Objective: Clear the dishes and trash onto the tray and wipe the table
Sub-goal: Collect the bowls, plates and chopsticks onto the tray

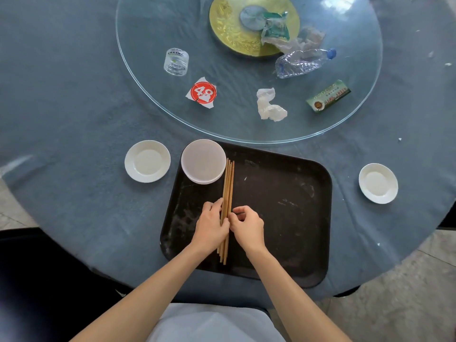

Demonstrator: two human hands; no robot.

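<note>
Restaurant dining room, round clothed table, glass lazy Susan, black serving tray, small dishes

Wooden chopsticks, scuffed matt black tray, glossy glass turntable, blue cloth tablecloth

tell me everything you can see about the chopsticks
The chopsticks are a bundle of several thin, light brown sticks, wood or bamboo by the look. They lie side by side, lengthwise, on the black tray, beside the white bowl. The left hand grips them; the right hand pinches at their edge.
</note>
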